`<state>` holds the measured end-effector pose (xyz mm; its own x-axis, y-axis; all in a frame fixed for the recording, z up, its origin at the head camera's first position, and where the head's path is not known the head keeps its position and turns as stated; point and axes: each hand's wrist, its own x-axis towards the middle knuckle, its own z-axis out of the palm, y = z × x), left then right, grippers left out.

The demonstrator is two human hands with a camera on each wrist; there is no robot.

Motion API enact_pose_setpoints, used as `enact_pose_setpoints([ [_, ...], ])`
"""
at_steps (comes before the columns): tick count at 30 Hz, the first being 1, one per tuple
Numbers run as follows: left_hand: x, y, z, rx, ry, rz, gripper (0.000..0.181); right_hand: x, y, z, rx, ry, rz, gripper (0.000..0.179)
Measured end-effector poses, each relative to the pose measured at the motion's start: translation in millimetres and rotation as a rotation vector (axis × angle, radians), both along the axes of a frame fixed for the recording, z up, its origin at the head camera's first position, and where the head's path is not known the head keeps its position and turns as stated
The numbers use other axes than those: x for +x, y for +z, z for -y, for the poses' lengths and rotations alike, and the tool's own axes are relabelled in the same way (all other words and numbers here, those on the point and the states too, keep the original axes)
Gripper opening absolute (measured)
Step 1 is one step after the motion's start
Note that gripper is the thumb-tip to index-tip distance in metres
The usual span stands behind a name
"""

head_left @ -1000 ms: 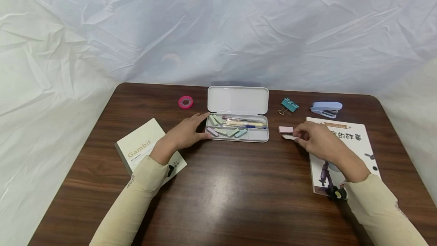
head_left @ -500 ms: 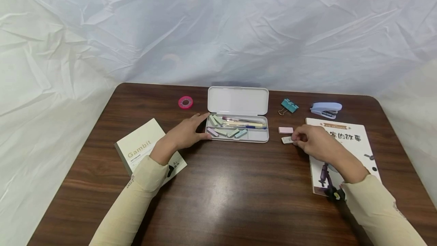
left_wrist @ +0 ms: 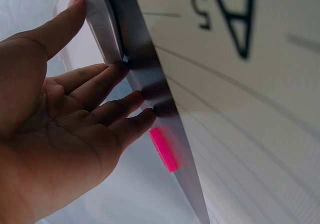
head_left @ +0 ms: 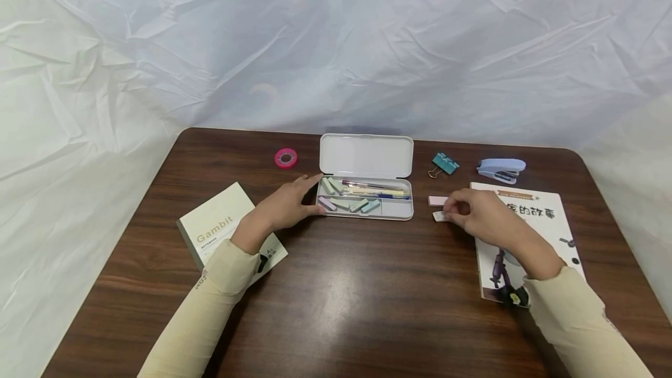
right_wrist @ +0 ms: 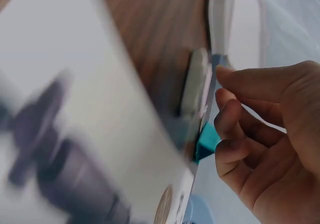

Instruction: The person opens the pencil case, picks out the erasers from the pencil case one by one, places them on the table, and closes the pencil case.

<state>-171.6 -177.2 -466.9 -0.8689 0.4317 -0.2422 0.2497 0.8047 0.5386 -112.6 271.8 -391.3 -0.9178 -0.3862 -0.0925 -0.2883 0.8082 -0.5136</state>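
My left hand (head_left: 280, 203) spreads thumb and index finger along the left end of an open white pencil case (head_left: 366, 156). The left wrist view shows the fingers (left_wrist: 107, 84) extended beside the case. Pens (head_left: 375, 191) and several pastel eraser sticks (head_left: 349, 205) lie inside. My right hand (head_left: 475, 214) hovers with bent fingers over a white eraser (head_left: 438, 216), hiding part of it. Just behind lies a pink eraser (head_left: 437, 200), its right end covered. In the right wrist view, a gap shows between the fingertips and the white eraser (right_wrist: 196, 82).
A Gambit notebook (head_left: 220, 220) lies under the left forearm. Beneath the right arm is a white book (head_left: 546, 226). Pink tape (head_left: 286, 158), a teal binder clip (head_left: 445, 163) and a light blue stapler (head_left: 501, 168) sit toward the table's back edge.
The white eraser, earlier on edge in my right fingers, now lies flat. The right hand has shifted slightly left over it and the pink eraser. The left hand has stayed put.
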Motion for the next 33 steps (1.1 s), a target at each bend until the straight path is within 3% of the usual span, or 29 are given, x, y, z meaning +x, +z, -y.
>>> enact_pose_setpoints([
  [10, -0.8, 0.4, 2.2, -0.004, 0.008, 0.015, 0.098, -8.7, 5.2, 42.6, -0.114, 0.032, -0.046, 0.016],
  [24, 1.7, 2.5, 1.1, -0.013, 0.011, 0.008, 0.098, -25.2, -9.6, 99.1, -0.127, 0.149, -0.04, 0.024],
  [33, 1.2, 2.1, 1.1, -0.011, 0.014, 0.011, 0.098, -28.9, -13.5, 115.8, -0.09, 0.149, 0.013, 0.022],
])
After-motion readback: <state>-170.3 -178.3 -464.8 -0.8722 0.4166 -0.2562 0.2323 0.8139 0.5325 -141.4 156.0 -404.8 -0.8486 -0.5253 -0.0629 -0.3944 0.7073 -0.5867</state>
